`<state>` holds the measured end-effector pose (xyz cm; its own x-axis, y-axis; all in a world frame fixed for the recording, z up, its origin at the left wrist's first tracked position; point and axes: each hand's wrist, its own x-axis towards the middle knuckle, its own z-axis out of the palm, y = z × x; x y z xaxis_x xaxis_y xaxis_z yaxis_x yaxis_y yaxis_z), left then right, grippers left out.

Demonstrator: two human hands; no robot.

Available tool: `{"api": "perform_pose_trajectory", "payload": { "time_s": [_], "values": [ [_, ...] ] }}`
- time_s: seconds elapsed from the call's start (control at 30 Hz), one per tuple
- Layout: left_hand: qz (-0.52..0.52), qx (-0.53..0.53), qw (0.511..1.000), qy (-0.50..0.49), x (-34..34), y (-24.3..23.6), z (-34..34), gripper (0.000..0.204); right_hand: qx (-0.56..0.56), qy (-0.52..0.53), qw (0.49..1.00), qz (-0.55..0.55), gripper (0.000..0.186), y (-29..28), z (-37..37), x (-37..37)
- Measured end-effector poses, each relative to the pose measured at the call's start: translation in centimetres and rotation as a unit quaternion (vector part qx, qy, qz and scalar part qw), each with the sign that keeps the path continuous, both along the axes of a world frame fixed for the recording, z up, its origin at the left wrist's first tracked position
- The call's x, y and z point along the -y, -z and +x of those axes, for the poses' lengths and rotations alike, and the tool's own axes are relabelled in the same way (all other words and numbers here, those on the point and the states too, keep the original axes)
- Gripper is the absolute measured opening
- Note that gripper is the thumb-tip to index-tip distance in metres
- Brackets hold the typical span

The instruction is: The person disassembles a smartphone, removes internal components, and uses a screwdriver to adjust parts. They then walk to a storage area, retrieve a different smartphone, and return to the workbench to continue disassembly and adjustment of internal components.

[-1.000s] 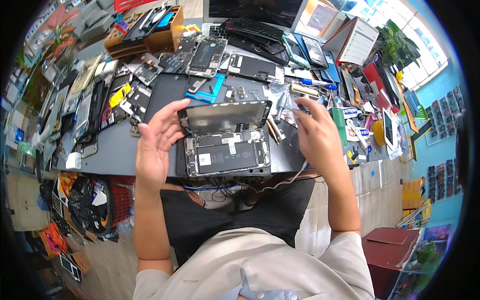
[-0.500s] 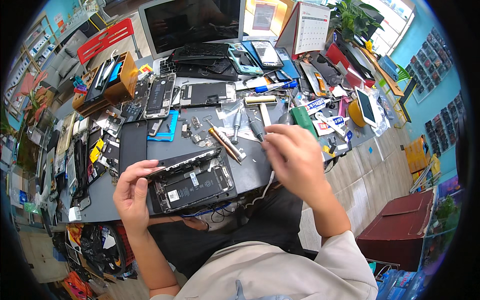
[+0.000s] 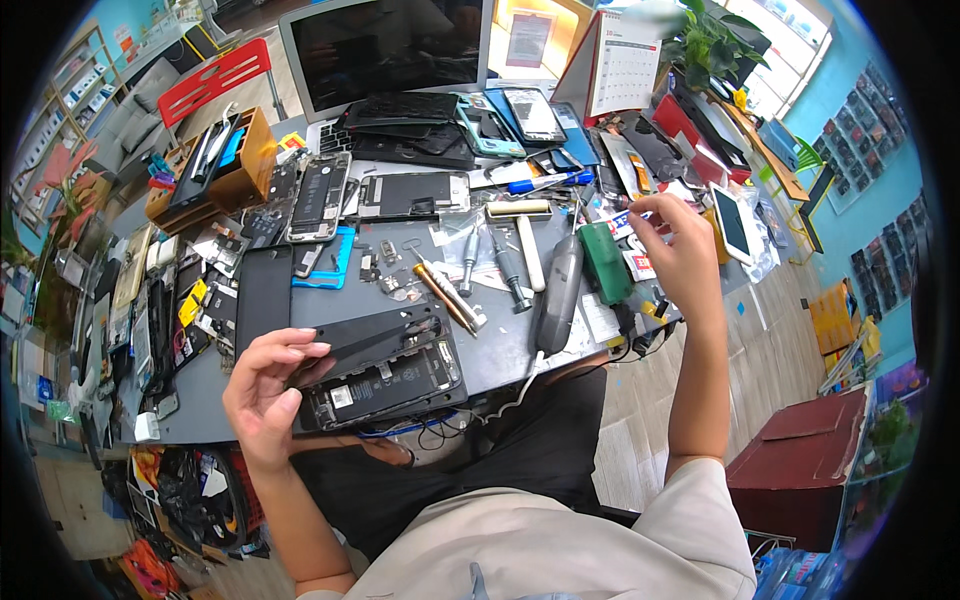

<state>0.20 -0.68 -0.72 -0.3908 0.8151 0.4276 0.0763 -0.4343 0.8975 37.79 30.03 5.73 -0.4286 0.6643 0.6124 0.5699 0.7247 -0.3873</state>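
Note:
An opened phone (image 3: 395,392) lies on a dark pad near the table's front edge. Its black battery and inner metal parts show. Along its far side the phone's black screen panel (image 3: 375,338) leans up at an angle. My left hand (image 3: 262,400) grips the panel's left end between fingers and thumb. My right hand (image 3: 688,250) is raised over the right side of the table, its fingers bent and apart, with nothing visible in them. Near it lie a green block-shaped object (image 3: 605,262) and a grey corded handheld tool (image 3: 560,295).
Screwdrivers (image 3: 447,295) and a white-handled hammer-like tool (image 3: 528,240) lie mid-table. Behind them are phone parts (image 3: 412,193) and an open laptop (image 3: 385,50). Stacked parts crowd the left, beside a wooden organizer (image 3: 255,150). A white phone (image 3: 735,225) stands at the right.
My right hand has moved right and away from the middle, uncovering the grey corded tool. The screen panel now leans lower over the phone, my left hand still at its end.

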Motion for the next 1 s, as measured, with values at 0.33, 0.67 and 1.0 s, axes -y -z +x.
{"api": "perform_pose_trajectory", "payload": {
  "time_s": [0.33, 0.67, 1.0],
  "values": [
    [0.005, -0.034, 0.999, -0.003, 0.1, 0.3, -0.2, 0.054, 0.057, 0.054, 0.996, -0.050, 0.017, -0.7, 0.4, -4.1],
    [0.007, -0.074, 0.997, 0.013, 0.4, -0.3, -0.5, 0.066, 0.047, -0.034, 0.994, -0.089, 0.015, -2.3, -1.9, -3.4],
    [0.007, -0.092, 0.995, 0.039, 0.5, -1.1, -0.5, 0.070, 0.103, -0.241, 0.965, -0.013, 0.012, -7.9, -12.2, 0.2]
  ]
}}
